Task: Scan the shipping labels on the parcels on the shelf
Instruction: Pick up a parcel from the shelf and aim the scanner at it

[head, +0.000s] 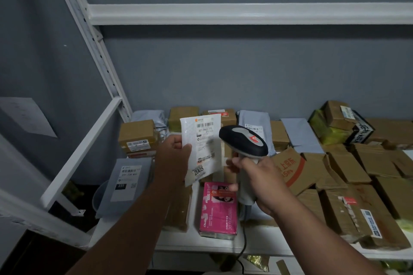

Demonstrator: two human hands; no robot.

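Two hands work together at this moment. The left hand [176,152] pinches a thin white plastic mailer bag with a printed shipping label [202,147] at its left edge, thumb on the front, and holds it upright above the white metal shelf [178,245]. The right hand [257,176] is wrapped around the pale grey handle of a corded barcode scanner with a black and grey head [243,140], and the head sits just beside the label, almost touching its right side.

To do this step well, I think the scanner should go a little back and point at the barcode in the upper part of the label, because now the head seems too near and partly covers the print. The bag is soft and glossy, so it can bend and give reflections; the left hand should keep it flat and slightly tilted. The index finger should be ready on the trigger, but I cannot tell whether it already presses.

Many other parcels lie on the shelf below: brown cardboard boxes with matte, creased faces and shiny tape [137,136], smooth grey plastic mailers [125,183] that look limp, and one bright pink printed carton [219,207] with a sharp rectangular shape. Some boxes show labels on top, others lie with the label hidden, so they probably need turning before the scan.
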